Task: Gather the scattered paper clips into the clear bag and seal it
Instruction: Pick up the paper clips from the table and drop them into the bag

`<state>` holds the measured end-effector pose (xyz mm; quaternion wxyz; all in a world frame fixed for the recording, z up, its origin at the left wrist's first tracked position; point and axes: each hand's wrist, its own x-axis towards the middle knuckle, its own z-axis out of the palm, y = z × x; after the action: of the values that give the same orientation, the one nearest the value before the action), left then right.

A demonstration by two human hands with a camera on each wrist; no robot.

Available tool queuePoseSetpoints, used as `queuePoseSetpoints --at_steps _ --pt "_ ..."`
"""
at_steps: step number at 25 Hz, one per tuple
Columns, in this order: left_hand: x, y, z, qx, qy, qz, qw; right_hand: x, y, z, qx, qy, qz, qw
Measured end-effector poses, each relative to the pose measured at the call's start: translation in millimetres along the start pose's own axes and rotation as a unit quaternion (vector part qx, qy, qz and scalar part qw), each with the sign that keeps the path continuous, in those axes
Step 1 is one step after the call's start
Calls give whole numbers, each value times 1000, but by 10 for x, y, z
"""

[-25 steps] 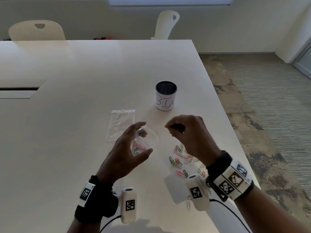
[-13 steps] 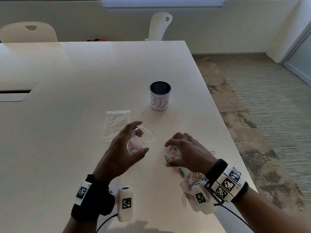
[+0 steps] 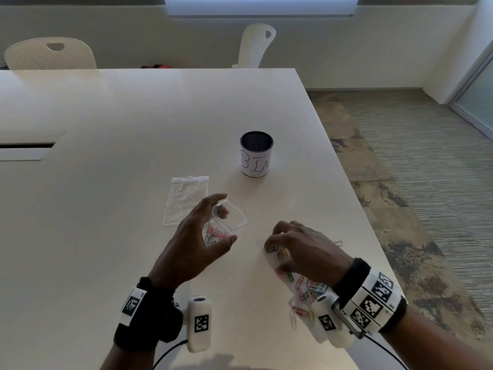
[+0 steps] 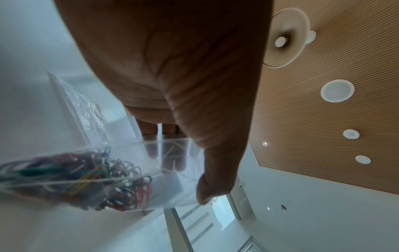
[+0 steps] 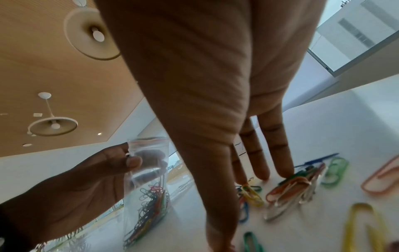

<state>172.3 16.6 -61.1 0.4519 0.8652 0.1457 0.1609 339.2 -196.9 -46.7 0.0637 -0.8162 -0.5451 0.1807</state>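
Observation:
My left hand (image 3: 210, 231) holds the clear bag (image 3: 231, 215) upright just above the white table (image 3: 106, 236), thumb and fingers pinching its mouth apart. Several coloured paper clips (image 4: 90, 179) fill the bag's (image 4: 164, 172) lower part, below my left hand (image 4: 185, 179). My right hand (image 3: 278, 259) is down on the table to the right. Its fingertips (image 5: 285, 172) press on a small cluster of clips (image 5: 289, 189), with the thumb on the near side. More loose clips (image 3: 309, 289) lie by my right wrist. The right wrist view shows the bag (image 5: 149, 196) and my left hand (image 5: 75, 187).
A second, empty clear bag (image 3: 186, 198) lies flat behind my left hand. A dark mesh cup (image 3: 256, 154) with a white label stands further back. The table's right edge (image 3: 373, 252) runs close to the clips, with one clip (image 3: 338, 241) near it. Two chairs stand beyond the table.
My right hand dropped from beside the bag's mouth to the table. Its fingers have since drawn in over a cluster of clips. My left hand kept the bag in place.

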Motion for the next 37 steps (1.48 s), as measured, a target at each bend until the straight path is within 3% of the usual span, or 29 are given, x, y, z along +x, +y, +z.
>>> queuePoseSetpoints --at_steps 13,17,19,21,24,26,28,33,37 --pt "14 -38 18 6 1 2 1000 59 14 -8 53 31 -4 998" --pt "13 -33 16 6 2 5 1000 85 143 -57 150 56 20 987" --pt "19 -31 18 8 2 5 1000 80 197 -121 253 68 51 964" --pt "23 -31 24 10 4 4 1000 55 170 -231 375 79 72 921" --pt "28 -26 31 12 2 6 1000 63 -21 -436 514 109 56 849" --pt "23 -17 29 13 -1 6 1000 134 -209 -526 552 139 31 821" --pt "16 8 23 12 -3 6 1000 250 -403 -545 529 175 0 830" --pt "11 55 29 7 4 11 1000 509 -657 -417 313 245 -73 915" --pt "-4 33 27 12 6 4 1000 465 -635 -487 262 248 -96 928"
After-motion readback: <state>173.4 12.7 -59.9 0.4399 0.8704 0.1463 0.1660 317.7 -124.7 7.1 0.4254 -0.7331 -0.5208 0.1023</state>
